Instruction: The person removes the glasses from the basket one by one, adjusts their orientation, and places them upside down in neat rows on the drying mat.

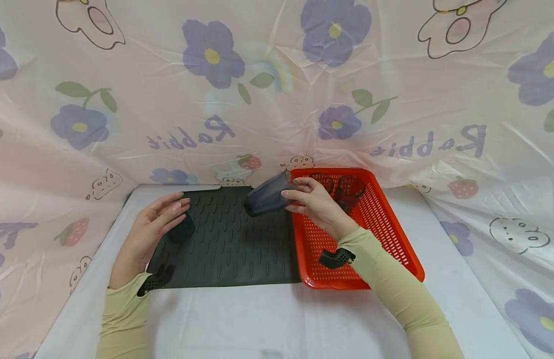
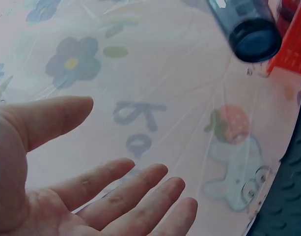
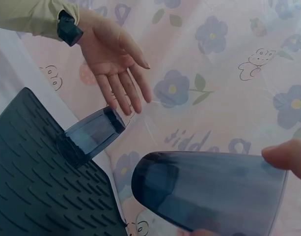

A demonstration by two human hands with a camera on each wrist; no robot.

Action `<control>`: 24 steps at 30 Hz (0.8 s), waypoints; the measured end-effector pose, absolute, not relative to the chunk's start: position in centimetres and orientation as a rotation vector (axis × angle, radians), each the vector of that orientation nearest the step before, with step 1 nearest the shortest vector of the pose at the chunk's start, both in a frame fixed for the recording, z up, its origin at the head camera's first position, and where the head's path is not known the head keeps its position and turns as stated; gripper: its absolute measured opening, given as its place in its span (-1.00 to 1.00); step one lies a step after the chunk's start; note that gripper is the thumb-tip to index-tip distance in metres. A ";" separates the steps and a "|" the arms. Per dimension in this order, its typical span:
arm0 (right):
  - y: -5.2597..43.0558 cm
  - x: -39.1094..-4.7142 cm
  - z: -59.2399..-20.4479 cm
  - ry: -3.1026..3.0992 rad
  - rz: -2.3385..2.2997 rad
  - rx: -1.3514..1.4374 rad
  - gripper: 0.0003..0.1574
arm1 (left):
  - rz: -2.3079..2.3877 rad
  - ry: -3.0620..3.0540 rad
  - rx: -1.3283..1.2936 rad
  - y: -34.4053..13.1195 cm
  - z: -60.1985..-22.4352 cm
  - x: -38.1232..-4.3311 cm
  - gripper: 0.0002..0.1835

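My right hand grips a translucent dark blue tumbler near its rim, over the edge between the mat and the basket. The tumbler is tilted, its thick base pointing left; in the right wrist view it lies across the lower right, with fingertips on its rim end. My left hand has its fingers extended and holds nothing. Just beside that hand, a second dark tumbler stands on the ribbed dark mat, base up, partly hidden behind the fingers in the head view.
A red perforated plastic basket sits at the right, overlapping the mat's edge in the head view. Inside, towards the back, are dark glasses. A white-covered table lies under everything, and a patterned curtain encloses the back and sides.
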State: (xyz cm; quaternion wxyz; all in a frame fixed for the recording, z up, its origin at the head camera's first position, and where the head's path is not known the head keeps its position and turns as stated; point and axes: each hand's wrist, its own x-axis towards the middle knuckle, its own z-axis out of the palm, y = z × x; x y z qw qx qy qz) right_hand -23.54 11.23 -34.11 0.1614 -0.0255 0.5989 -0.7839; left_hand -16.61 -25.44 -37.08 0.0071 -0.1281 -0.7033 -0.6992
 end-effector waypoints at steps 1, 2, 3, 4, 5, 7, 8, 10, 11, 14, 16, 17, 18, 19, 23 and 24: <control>11.2 -23.5 -34.1 1.704 -2.244 -0.070 -0.31 | -2.198 -2.210 -0.403 -25.2 -37.1 -16.8 -0.45; 11.2 -23.5 -34.0 1.699 -2.249 -0.068 -0.31 | -2.208 -2.223 -0.409 -25.0 -37.1 -17.0 -0.45; 11.2 -23.5 -34.0 1.691 -2.255 -0.067 -0.30 | -2.218 -2.236 -0.420 -24.8 -37.2 -17.2 -0.45; 11.2 -23.5 -34.0 1.685 -2.259 -0.068 -0.31 | -2.226 -2.250 -0.428 -24.6 -37.2 -17.3 -0.45; 11.2 -23.5 -33.9 1.678 -2.263 -0.068 -0.30 | -2.240 -2.260 -0.431 -24.3 -37.3 -17.5 -0.45; 11.2 -23.5 -33.9 1.662 -2.272 -0.072 -0.28 | -2.255 -2.289 -0.437 -23.8 -37.5 -17.8 -0.45; 11.2 -23.5 -33.9 1.658 -2.273 -0.076 -0.26 | -2.258 -2.306 -0.441 -23.5 -37.6 -17.9 -0.44; 11.2 -23.6 -33.9 1.649 -2.276 -0.083 -0.24 | -2.275 -2.329 -0.440 -22.9 -37.7 -18.2 -0.43; 11.2 -23.6 -33.9 1.646 -2.277 -0.083 -0.22 | -2.290 -2.338 -0.438 -22.5 -37.8 -18.4 -0.42; 11.1 -23.6 -33.8 1.651 -2.270 -0.084 -0.19 | -2.339 -2.365 -0.434 -21.3 -38.2 -18.9 -0.39; 11.1 -23.5 -33.8 1.658 -2.257 -0.093 -0.17 | -2.382 -2.368 -0.434 -20.6 -38.5 -19.2 -0.38; 11.1 -23.5 -33.8 1.661 -2.251 -0.097 -0.16 | -2.399 -2.368 -0.440 -20.2 -38.7 -19.3 -0.37; 11.0 -23.5 -33.7 1.662 -2.245 -0.103 -0.15 | -2.418 -2.364 -0.442 -19.9 -38.8 -19.5 -0.37; 11.0 -23.5 -33.7 1.662 -2.240 -0.109 -0.14 | -2.444 -2.348 -0.448 -19.6 -39.0 -19.6 -0.37; 10.9 -23.4 -33.6 1.664 -2.232 -0.105 -0.18 | -2.560 -2.273 -0.442 -18.2 -39.2 -19.9 -0.36; 10.9 -23.3 -33.5 1.664 -2.232 -0.100 -0.21 | -2.595 -2.250 -0.427 -17.9 -39.2 -20.0 -0.36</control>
